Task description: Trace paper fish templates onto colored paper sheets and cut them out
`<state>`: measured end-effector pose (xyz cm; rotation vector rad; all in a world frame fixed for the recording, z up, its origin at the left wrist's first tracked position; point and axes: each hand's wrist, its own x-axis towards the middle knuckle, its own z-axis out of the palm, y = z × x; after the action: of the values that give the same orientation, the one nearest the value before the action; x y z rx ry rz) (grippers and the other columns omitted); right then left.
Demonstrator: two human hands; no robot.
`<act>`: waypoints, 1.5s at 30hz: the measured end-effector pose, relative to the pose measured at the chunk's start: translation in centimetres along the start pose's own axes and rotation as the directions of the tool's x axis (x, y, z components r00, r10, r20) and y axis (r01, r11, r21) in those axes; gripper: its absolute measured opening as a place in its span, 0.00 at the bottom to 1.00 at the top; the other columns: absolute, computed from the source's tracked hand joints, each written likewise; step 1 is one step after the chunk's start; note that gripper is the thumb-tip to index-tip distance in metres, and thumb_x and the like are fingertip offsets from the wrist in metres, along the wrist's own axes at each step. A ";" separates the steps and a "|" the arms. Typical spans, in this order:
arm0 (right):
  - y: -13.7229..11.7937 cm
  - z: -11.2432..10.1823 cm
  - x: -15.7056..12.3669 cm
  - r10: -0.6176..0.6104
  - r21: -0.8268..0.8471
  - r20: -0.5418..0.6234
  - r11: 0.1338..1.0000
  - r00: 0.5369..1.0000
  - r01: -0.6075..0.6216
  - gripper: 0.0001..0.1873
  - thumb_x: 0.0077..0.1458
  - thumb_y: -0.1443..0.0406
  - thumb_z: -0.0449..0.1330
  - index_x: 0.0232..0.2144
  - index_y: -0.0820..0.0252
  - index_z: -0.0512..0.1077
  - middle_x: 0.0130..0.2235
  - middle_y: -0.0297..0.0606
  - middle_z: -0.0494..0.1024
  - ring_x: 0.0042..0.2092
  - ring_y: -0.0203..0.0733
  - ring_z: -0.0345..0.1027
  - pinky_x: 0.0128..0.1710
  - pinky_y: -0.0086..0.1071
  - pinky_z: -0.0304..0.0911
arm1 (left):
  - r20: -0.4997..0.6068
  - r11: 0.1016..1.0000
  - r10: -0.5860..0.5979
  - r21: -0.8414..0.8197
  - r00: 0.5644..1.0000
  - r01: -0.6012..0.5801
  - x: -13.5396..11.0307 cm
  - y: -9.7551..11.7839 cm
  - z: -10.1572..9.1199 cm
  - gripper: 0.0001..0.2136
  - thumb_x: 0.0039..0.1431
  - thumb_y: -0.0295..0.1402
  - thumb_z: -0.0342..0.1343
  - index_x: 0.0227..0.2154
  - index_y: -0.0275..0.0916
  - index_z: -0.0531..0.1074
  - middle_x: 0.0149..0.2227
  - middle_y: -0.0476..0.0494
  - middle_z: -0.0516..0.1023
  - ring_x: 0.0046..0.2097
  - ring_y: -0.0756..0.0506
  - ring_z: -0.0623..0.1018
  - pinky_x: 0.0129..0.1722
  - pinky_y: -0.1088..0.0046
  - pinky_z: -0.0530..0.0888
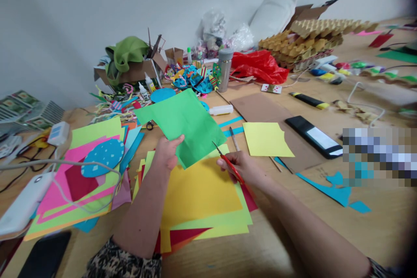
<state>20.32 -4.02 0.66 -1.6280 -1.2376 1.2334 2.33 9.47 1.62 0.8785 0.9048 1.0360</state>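
My left hand (167, 152) pinches the lower edge of a green sheet of paper (182, 124) and holds it up, tilted, above the table. My right hand (243, 168) grips red-handled scissors (230, 164), blades pointing up-left towards the green sheet's lower right edge. Under both hands lies a stack of coloured paper with an orange-yellow sheet (198, 193) on top.
A second pile of pink, yellow and blue paper (81, 178) lies left. A yellow cut sheet (265, 139), brown cardboard (260, 108), black phone (314, 137), glue bottle (220, 110), metal flask (224, 69), egg trays (302, 41), red bag (260, 65) and paper scraps crowd the wooden table.
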 end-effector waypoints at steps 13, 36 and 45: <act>0.5 -0.1 0.1 -0.022 -0.033 0.023 0.999 0.999 0.023 0.25 0.49 0.45 0.60 0.22 0.62 0.68 0.15 0.29 0.64 0.17 0.32 0.59 0.17 0.25 0.51 | -0.059 0.994 0.040 0.103 0.998 -0.033 -0.1 -0.2 0.2 0.24 0.22 0.32 0.73 0.31 0.36 0.78 0.34 0.43 0.83 0.45 0.35 0.79 0.50 0.57 0.72; -0.7 -0.6 -0.6 0.042 -0.045 0.095 0.998 0.995 -0.038 0.29 0.51 0.42 0.56 0.26 0.63 0.69 0.17 0.35 0.70 0.18 0.31 0.58 0.18 0.26 0.51 | 0.076 0.996 -0.051 0.074 0.996 0.045 -0.5 0.5 0.2 0.26 0.23 0.27 0.73 0.34 0.36 0.78 0.40 0.39 0.82 0.49 0.33 0.77 0.51 0.55 0.72; -0.7 -0.9 -0.6 0.029 -0.081 0.119 0.997 0.992 -0.020 0.32 0.50 0.39 0.54 0.25 0.64 0.69 0.18 0.36 0.70 0.19 0.33 0.60 0.19 0.27 0.53 | 0.100 0.996 -0.058 0.080 0.993 0.050 -0.1 0.2 -0.2 0.24 0.27 0.26 0.73 0.35 0.39 0.78 0.39 0.44 0.82 0.48 0.35 0.78 0.52 0.55 0.71</act>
<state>20.93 -4.42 1.71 -1.6501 -1.3598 1.3296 2.02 9.45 1.78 0.9585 0.8819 0.9064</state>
